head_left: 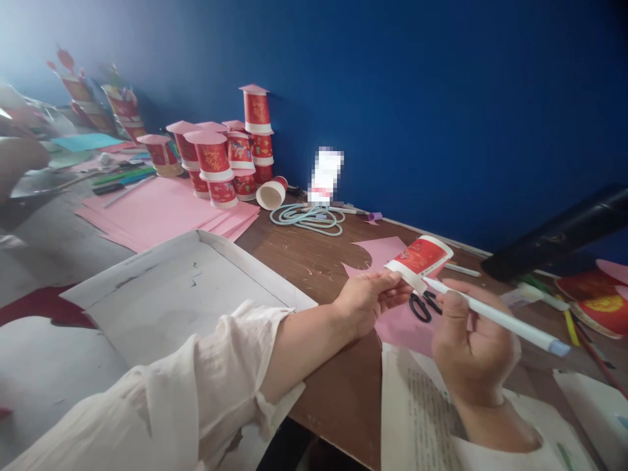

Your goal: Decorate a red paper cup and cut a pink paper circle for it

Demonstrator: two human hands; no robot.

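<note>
My left hand (366, 301) pinches the white rim of a red paper cup (420, 256), which lies on its side in the air with gold decoration on its wall. In my right hand (473, 347) is a white pen (505, 317), its tip at the cup's lower edge, where a white flap hangs down. Whether the tip touches the cup I cannot tell. Below the cup, black-handled scissors (420, 307) lie on pink paper (405, 330), their blades hidden.
Stacked red cups with pink paper tops (213, 154) stand by the blue wall, near a tipped cup (271, 194), a pale cable (309, 219) and pink sheets (167, 209). A white tray (196, 294) lies left, a printed page (417, 405) in front, a black tube (559, 229) right.
</note>
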